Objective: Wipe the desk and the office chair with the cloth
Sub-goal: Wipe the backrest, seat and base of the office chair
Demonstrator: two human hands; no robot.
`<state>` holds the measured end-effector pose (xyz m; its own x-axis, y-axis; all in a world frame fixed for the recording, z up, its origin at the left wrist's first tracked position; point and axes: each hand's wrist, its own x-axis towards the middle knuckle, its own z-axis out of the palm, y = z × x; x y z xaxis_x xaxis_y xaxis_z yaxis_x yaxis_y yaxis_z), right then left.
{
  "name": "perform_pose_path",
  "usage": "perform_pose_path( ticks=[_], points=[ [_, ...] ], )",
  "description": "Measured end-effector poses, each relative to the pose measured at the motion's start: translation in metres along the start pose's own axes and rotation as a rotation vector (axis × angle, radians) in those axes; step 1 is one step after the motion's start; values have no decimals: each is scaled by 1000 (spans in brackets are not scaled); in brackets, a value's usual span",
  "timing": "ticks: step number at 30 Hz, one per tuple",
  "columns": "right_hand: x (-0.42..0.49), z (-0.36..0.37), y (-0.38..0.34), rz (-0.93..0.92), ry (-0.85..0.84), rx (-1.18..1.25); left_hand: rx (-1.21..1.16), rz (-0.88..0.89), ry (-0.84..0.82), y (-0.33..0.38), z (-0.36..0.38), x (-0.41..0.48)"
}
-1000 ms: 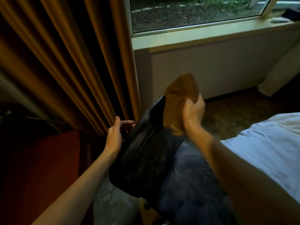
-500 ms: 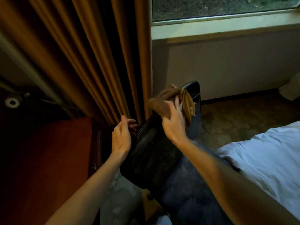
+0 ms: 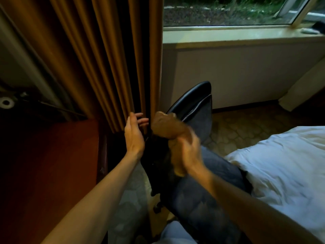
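The black leather office chair with blue-grey fabric padding (image 3: 195, 97) is leaning at an angle. The right hand (image 3: 190, 152), pretty blurry, is clenched around the crumpled brown cloth (image 3: 168, 126) against the chair's dark back. The left hand (image 3: 134, 136) sits just left of the chair, fingers straight, holding nothing. Reddish-brown wooden desk (image 3: 52, 164) is left of the chair, pleated orange-brown curtain (image 3: 114, 59) behind it, white bed (image 3: 281, 164) on its right.
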<state>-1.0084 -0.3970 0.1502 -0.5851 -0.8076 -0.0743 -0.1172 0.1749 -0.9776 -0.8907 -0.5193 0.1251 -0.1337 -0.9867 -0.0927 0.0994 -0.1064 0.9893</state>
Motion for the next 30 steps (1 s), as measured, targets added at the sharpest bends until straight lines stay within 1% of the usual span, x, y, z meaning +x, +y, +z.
perform_pose_path(
  ticks=[2,3,4,5,6,9,11,13,15,18,21,23,25,28,29,30],
  points=[
    [23,-21,-13,52,157,170,-88,-145,-26,-3,-11,-14],
    [34,-31,-20,26,259,169,-141,-237,-53,-5,-16,-18],
    [42,-37,-25,-32,350,116,-189,-331,-91,-6,-21,-21],
    [50,-42,-29,-85,397,44,-224,-410,-143,-7,-25,-23],
    [55,-43,-31,-110,382,-37,-244,-464,-210,-7,-28,-24],
    [66,-27,-23,-70,136,-248,-287,-541,-358,-5,-36,-27],
    [59,0,-6,-42,-42,-347,-334,-575,-389,-6,-40,-27],
    [33,29,11,-70,-154,-483,-358,-588,-390,-6,-43,-29],
    [2,44,20,-111,-175,-507,-383,-583,-390,-7,-43,-32],
    [-36,44,27,-161,-204,-465,-354,-516,-375,-6,-40,-36],
    [-64,44,33,-254,-329,-520,-451,-510,-334,0,-39,-34],
    [-77,42,38,-272,-381,-587,-499,-538,-364,1,-42,-32],
    [-81,33,38,-287,-415,-647,-465,-552,-407,-2,-44,-33],
    [-74,8,33,-274,-477,-711,-345,-525,-450,-4,-45,-37],
    [-72,1,30,-232,-458,-662,-318,-519,-457,-4,-45,-36],
    [-69,-5,27,-156,-377,-556,-307,-519,-461,-4,-44,-36]
  ],
)
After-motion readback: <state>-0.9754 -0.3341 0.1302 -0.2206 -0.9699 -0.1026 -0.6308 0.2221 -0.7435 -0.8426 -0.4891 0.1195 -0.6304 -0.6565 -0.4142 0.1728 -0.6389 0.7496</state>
